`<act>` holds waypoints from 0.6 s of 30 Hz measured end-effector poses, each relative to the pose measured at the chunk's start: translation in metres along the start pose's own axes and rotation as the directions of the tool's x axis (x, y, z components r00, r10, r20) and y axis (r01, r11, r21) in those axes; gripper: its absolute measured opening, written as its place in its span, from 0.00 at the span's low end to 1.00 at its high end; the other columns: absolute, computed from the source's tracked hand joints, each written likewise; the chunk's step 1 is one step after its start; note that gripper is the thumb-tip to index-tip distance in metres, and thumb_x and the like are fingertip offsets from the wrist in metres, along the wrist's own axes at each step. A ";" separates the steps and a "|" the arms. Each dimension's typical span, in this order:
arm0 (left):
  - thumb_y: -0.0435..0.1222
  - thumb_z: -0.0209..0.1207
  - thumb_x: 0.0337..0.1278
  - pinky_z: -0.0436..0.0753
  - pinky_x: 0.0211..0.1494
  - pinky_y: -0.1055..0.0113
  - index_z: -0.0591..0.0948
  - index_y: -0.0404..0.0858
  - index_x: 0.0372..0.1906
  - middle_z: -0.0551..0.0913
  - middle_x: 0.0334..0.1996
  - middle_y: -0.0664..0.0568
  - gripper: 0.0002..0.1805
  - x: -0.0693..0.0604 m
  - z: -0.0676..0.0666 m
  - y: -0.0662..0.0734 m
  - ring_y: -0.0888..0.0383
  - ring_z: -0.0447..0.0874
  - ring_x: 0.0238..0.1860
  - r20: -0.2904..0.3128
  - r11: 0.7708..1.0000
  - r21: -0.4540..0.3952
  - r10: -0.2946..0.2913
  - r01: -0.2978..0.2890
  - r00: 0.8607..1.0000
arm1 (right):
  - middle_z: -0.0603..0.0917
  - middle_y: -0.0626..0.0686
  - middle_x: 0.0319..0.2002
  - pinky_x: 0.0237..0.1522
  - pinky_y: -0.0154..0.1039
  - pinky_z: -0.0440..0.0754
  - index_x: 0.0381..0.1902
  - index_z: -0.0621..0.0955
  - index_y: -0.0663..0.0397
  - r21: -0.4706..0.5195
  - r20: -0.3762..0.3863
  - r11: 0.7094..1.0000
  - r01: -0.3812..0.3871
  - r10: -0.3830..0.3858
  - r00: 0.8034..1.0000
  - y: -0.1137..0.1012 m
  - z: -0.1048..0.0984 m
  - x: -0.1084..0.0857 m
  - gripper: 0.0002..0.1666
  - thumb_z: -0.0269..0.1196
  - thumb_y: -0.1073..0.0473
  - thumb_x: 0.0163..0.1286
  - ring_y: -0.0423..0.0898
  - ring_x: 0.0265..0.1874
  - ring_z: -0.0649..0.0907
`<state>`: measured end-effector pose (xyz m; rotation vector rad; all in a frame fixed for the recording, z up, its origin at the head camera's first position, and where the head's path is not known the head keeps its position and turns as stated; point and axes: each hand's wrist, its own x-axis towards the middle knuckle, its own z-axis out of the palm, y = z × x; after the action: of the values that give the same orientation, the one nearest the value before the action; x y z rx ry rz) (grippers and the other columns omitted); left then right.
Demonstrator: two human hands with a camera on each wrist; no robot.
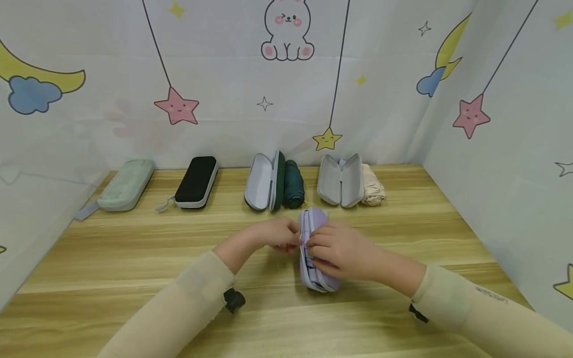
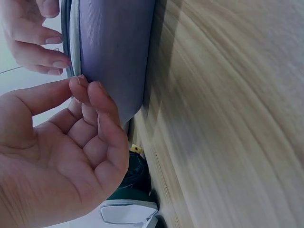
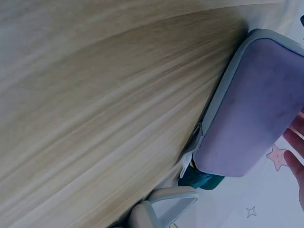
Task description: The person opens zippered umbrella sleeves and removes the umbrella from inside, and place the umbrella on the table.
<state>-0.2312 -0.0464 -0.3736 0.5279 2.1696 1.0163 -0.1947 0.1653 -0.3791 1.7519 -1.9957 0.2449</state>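
Note:
A purple zip case (image 1: pixel 320 281) stands on its long edge in mid-table, parted along the top. Purple folded fabric (image 1: pixel 307 233) shows in the gap. At its left side my left hand (image 1: pixel 279 233) pinches the pale rim between thumb and fingers, as the left wrist view (image 2: pixel 66 142) shows. The right hand (image 1: pixel 342 248) reaches over from the other side and holds the case near the opening, its fingertips at the rim. In the right wrist view only a few of its fingers (image 3: pixel 295 142) appear beside the case's purple side (image 3: pixel 256 104). Whether a zip pull is pinched is hidden.
Along the back lie a pale green case (image 1: pixel 127 184), a black case (image 1: pixel 197 181), an open dark green case (image 1: pixel 259 181) beside a dark green folded bundle (image 1: pixel 293 184), and an open grey case (image 1: pixel 330 184) beside a cream bundle (image 1: pixel 373 185). Printed curtains enclose the wooden table (image 1: pixel 134 268).

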 end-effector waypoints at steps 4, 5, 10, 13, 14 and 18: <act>0.30 0.54 0.62 0.70 0.23 0.71 0.73 0.38 0.20 0.76 0.18 0.53 0.13 -0.001 0.000 -0.002 0.61 0.70 0.19 -0.012 1.000 -0.014 -0.003 0.003 1.000 | 0.83 0.51 0.35 0.48 0.44 0.78 0.34 0.83 0.57 0.035 0.027 0.998 -0.057 0.056 0.998 -0.002 -0.004 -0.006 0.07 0.69 0.63 0.57 0.48 0.39 0.81; 0.30 0.54 0.62 0.70 0.23 0.72 0.73 0.39 0.20 0.76 0.18 0.53 0.13 -0.001 0.001 -0.003 0.62 0.70 0.19 -0.010 1.000 -0.019 -0.006 0.006 1.000 | 0.83 0.50 0.34 0.48 0.44 0.78 0.34 0.82 0.58 0.042 0.029 0.997 -0.071 0.070 0.997 -0.002 -0.004 -0.008 0.07 0.68 0.64 0.57 0.48 0.38 0.81; 0.30 0.54 0.62 0.69 0.23 0.72 0.73 0.38 0.20 0.76 0.18 0.52 0.13 -0.003 0.000 -0.007 0.62 0.71 0.20 -0.002 1.000 -0.022 -0.020 0.020 1.000 | 0.80 0.49 0.30 0.40 0.40 0.79 0.32 0.81 0.57 0.046 0.029 0.991 -0.128 0.127 0.992 -0.001 -0.006 -0.013 0.06 0.69 0.65 0.57 0.45 0.31 0.79; 0.31 0.54 0.62 0.69 0.23 0.72 0.73 0.38 0.21 0.77 0.18 0.52 0.13 -0.004 0.000 -0.010 0.62 0.72 0.20 0.000 0.999 -0.022 -0.035 0.035 0.999 | 0.79 0.48 0.27 0.33 0.39 0.78 0.31 0.81 0.55 0.022 0.053 0.981 -0.195 0.194 0.980 -0.002 -0.008 -0.013 0.06 0.69 0.64 0.57 0.43 0.27 0.78; 0.31 0.54 0.62 0.69 0.23 0.72 0.73 0.38 0.21 0.77 0.18 0.52 0.13 -0.004 0.001 -0.011 0.62 0.72 0.20 -0.001 0.999 -0.024 -0.038 0.038 0.999 | 0.79 0.47 0.27 0.31 0.38 0.77 0.31 0.81 0.55 0.012 0.073 0.972 -0.234 0.233 0.970 -0.003 -0.009 -0.012 0.06 0.69 0.63 0.58 0.43 0.26 0.78; 0.31 0.54 0.62 0.68 0.22 0.73 0.73 0.38 0.20 0.77 0.17 0.52 0.14 -0.005 0.005 -0.014 0.62 0.72 0.19 -0.007 0.999 -0.026 -0.047 0.046 0.999 | 0.82 0.48 0.28 0.29 0.38 0.78 0.35 0.82 0.55 -0.025 0.213 0.882 -0.471 0.465 0.859 -0.008 -0.011 -0.007 0.08 0.68 0.56 0.62 0.42 0.26 0.80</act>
<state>-0.2251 -0.0553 -0.3851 0.4599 2.1624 1.0216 -0.1838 0.1746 -0.3743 1.3214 -2.5747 0.2485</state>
